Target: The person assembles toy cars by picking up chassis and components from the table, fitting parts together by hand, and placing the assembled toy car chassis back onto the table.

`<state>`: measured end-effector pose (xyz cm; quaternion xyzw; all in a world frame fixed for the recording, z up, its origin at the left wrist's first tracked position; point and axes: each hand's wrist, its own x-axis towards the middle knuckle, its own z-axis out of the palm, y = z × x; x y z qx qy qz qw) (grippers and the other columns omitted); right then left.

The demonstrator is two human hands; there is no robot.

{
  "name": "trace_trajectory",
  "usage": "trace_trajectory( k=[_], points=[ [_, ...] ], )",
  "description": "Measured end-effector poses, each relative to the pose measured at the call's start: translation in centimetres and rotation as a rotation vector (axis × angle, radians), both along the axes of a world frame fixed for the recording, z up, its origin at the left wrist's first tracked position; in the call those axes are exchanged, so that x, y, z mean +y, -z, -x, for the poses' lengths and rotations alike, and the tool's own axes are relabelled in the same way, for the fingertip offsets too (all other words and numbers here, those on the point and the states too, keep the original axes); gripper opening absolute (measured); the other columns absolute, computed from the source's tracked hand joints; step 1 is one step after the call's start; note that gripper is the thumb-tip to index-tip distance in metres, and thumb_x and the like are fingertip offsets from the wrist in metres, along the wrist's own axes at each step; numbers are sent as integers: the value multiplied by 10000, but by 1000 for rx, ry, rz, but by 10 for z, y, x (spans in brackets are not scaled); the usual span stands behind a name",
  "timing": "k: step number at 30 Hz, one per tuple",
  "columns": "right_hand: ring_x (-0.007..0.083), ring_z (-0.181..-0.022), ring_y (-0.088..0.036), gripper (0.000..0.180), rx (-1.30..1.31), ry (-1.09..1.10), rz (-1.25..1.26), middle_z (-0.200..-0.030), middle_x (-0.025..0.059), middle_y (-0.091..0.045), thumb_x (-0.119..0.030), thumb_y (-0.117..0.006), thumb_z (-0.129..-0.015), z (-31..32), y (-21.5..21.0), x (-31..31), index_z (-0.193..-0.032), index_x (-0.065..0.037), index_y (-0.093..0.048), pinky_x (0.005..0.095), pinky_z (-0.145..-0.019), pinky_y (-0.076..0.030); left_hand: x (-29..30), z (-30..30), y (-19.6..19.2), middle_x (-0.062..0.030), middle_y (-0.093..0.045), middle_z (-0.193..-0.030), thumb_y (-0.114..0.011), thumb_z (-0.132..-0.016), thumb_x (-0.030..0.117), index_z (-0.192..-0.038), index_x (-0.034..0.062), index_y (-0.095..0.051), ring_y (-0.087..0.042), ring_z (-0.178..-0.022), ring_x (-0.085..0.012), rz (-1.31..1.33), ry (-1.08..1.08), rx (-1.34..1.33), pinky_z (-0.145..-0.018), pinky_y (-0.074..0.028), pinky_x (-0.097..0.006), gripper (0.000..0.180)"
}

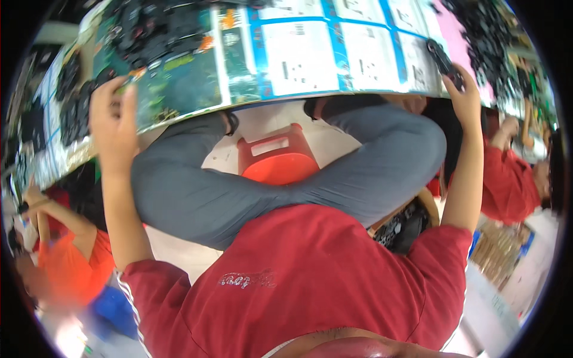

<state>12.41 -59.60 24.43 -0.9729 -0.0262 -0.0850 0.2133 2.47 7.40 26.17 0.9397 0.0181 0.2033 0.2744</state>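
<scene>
1. Two hands are up at the table edge, and we start at the far left, where a co-worker in an orange top (pixel 77 262) sits low beside us, well apart from our arms.
2. Our left hand (pixel 113 122) grips the near edge of the table (pixel 239 65), fingers curled over the printed sheet; it holds only the edge, no part that we can see.
3. Just above that hand lies a heap of small black parts (pixel 149 27), near but not touching it.
4. Between our arms we see our crossed grey legs and a red stool (pixel 277 158) under the table.
5. Our right hand (pixel 462 89) is closed around one dark part (pixel 443 59), lifted just above the sheet's right side.
6. Past it sits another black heap (pixel 483 36), and a person in red (pixel 507 185) works at the far right.
7. We judge the step to be handling a single picked part; the next move likely calls for a steady left brace and a careful right-hand placement.
</scene>
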Motion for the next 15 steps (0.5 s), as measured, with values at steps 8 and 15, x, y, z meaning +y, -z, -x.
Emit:
trace_trajectory(
  k=[8,15],
  points=[
    [272,-1151,-645,601,8,-293,-675,-1328,161,-615,-34,-820,-807,92,-30,268,-1356,40,-586,344,-1004,-513,-106,31,-11,-69,-645,-1127,-632,-1041,271,-1326,27,-572,-616,-938,-112,769,519,649,-802,-522,-286,380],
    [397,-1256,-575,757,-263,-654,-494,-1404,218,-549,-97,-897,-708,108,-4,399,-1374,41,-566,431,-1030,-503,-102,35,6,-80,-638,-1152,-521,-1081,273,-1365,30,-478,-684,-985,-158,1526,292,367,-724,-636,-352,377]
  ],
)
